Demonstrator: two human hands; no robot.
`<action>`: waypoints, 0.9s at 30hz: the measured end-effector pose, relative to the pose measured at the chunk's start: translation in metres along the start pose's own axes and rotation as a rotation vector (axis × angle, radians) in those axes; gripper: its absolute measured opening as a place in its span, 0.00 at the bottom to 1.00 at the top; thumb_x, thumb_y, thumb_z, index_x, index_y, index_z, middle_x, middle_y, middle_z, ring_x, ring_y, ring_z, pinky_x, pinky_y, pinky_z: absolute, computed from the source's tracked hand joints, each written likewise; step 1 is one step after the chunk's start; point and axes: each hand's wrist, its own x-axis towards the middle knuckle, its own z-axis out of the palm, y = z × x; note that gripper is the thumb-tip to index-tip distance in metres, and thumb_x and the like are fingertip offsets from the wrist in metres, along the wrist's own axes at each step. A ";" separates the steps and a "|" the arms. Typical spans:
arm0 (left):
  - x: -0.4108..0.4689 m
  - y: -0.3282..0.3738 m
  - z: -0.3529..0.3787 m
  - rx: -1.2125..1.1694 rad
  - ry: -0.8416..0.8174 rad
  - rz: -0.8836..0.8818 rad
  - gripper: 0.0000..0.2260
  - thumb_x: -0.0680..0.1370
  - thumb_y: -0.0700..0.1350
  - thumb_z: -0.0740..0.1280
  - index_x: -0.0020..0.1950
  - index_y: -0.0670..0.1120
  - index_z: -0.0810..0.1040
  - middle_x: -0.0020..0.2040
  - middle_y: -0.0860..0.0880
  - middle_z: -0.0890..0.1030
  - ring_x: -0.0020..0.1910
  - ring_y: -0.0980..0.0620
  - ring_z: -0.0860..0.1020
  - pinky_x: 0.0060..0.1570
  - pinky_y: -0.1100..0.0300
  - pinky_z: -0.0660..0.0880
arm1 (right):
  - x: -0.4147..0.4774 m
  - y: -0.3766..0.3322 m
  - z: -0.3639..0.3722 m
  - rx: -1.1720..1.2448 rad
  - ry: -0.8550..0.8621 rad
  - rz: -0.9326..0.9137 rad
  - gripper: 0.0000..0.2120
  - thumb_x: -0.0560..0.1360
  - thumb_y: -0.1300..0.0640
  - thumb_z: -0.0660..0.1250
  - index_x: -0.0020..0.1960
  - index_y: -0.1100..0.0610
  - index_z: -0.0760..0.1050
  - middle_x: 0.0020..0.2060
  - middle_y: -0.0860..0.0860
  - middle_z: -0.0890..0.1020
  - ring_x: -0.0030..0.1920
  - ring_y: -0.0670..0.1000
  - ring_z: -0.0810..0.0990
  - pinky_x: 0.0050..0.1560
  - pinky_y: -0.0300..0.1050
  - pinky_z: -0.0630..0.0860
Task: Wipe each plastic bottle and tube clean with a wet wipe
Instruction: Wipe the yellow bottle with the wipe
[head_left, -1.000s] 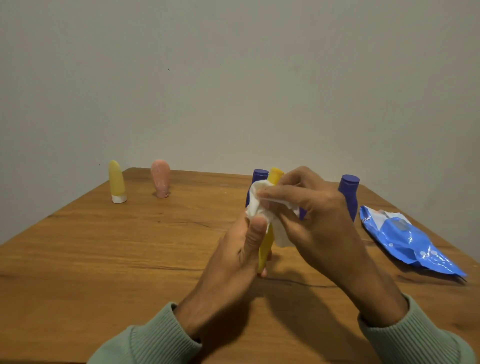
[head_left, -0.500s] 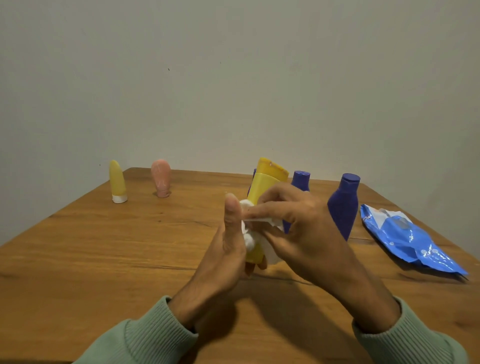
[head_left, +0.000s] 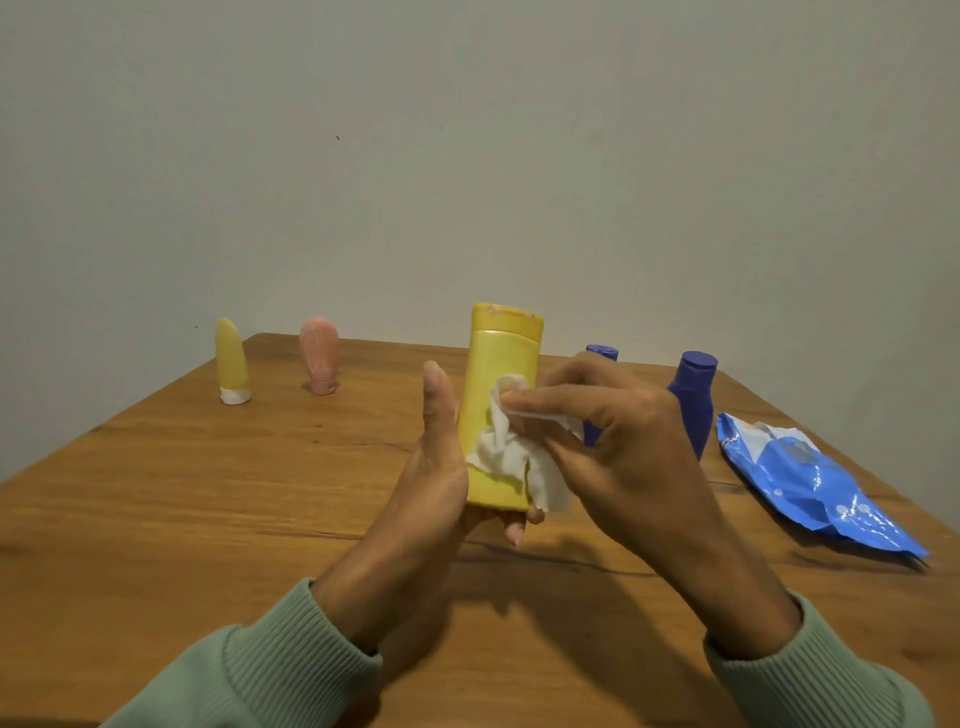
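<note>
The left hand (head_left: 431, 478) gripped the yellow bottle (head_left: 501, 364) above the worktop (head_left: 208, 519), having turned it from edge-on to broad face forward within a second. The right hand (head_left: 623, 447) pinched the wipe (head_left: 506, 452) against that face, suggesting a fresh side was being cleaned.

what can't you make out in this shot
Head view only:
Far side of the yellow bottle: faces away.
Fingers of the left hand: behind the bottle, only tips show.
One blue bottle: mostly behind the right hand holding the wipe.
Print on the wipe pack: too blurred.
Both sleeves: cut off by the bottom edge.
</note>
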 end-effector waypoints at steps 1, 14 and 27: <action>0.000 0.000 0.000 -0.003 -0.002 0.001 0.36 0.74 0.71 0.42 0.58 0.49 0.79 0.41 0.37 0.79 0.34 0.45 0.77 0.31 0.55 0.74 | 0.000 0.000 0.000 0.011 0.024 0.015 0.12 0.70 0.53 0.68 0.53 0.53 0.81 0.44 0.47 0.79 0.44 0.43 0.77 0.43 0.37 0.77; 0.000 -0.004 -0.003 -0.066 0.115 -0.027 0.35 0.73 0.71 0.48 0.61 0.48 0.77 0.51 0.34 0.82 0.42 0.41 0.79 0.31 0.53 0.77 | 0.001 -0.002 -0.001 -0.037 -0.058 0.104 0.10 0.70 0.57 0.71 0.51 0.53 0.82 0.43 0.43 0.78 0.44 0.41 0.76 0.43 0.32 0.76; -0.001 -0.007 -0.002 -0.041 0.132 -0.064 0.36 0.74 0.71 0.44 0.61 0.48 0.77 0.50 0.36 0.83 0.44 0.41 0.81 0.38 0.52 0.78 | 0.002 -0.011 0.000 -0.015 -0.107 0.162 0.10 0.70 0.56 0.71 0.51 0.52 0.82 0.44 0.43 0.78 0.45 0.42 0.76 0.43 0.36 0.77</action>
